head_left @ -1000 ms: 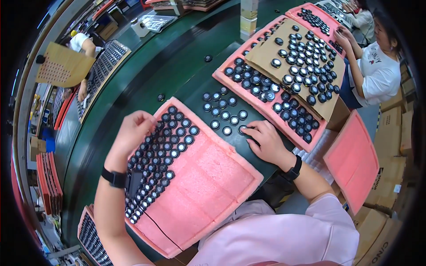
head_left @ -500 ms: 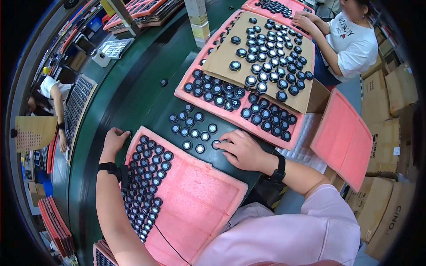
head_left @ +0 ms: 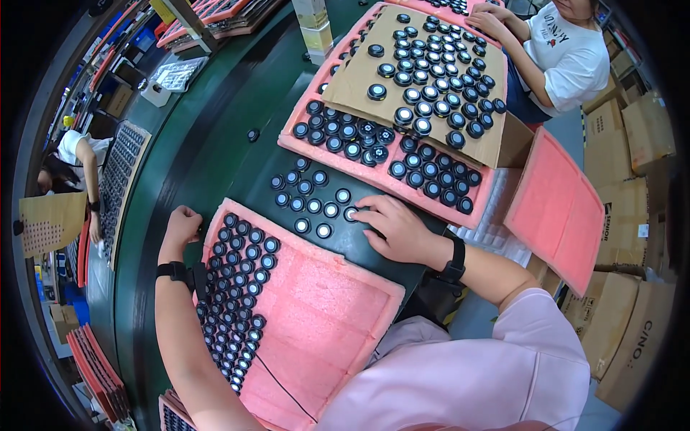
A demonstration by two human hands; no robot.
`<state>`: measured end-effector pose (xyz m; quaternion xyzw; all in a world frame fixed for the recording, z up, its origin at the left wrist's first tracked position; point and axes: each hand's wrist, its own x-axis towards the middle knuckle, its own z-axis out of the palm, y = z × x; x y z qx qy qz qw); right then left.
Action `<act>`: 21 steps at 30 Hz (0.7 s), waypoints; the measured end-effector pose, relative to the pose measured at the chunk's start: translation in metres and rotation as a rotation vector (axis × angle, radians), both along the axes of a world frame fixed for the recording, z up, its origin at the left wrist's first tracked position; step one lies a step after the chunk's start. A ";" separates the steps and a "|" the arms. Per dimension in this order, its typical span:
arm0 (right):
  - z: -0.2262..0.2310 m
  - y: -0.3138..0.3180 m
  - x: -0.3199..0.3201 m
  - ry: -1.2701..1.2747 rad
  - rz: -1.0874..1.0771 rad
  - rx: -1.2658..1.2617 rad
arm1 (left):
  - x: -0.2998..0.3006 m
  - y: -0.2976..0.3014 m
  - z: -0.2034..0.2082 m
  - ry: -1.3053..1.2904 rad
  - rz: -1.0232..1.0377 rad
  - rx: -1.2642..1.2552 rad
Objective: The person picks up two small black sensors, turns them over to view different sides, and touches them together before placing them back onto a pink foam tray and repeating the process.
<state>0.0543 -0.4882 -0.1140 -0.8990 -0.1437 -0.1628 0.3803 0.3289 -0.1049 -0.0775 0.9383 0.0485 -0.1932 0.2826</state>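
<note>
Far L: holed board, worker's arm beyond. Green worktop mid. L hand curled beside pink tray; can't tell if holding anything. Blk discs fill tray's L side; more loose above it. R hand: thumb & fingers apart, fingertips on 1 loose disc. Cardboard, disc-laden, part-covers 2nd tray. Co-worker's wht tee has dk print. Far R: boxes w/ dk lettering, 1 wht label.

The person wore a pale pinkish-lilac, short-sleeved T-shirt with a loose right sleeve, and behind the bare left hand and bare right hand sat black wrist straps, the left one carrying a dark, blocky module
</note>
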 end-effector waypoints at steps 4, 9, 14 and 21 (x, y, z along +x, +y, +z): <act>-0.004 0.003 -0.001 -0.016 0.010 0.042 | -0.015 0.010 0.020 -0.062 -0.005 -0.038; -0.006 0.002 -0.005 -0.019 0.000 0.057 | -0.059 -0.007 0.056 -0.106 0.009 -0.323; 0.004 0.004 -0.001 -0.056 0.038 0.164 | -0.120 -0.005 0.080 0.020 -0.014 -0.713; 0.067 0.034 0.028 -0.081 0.255 0.199 | -0.220 -0.007 0.095 0.097 -0.070 -0.673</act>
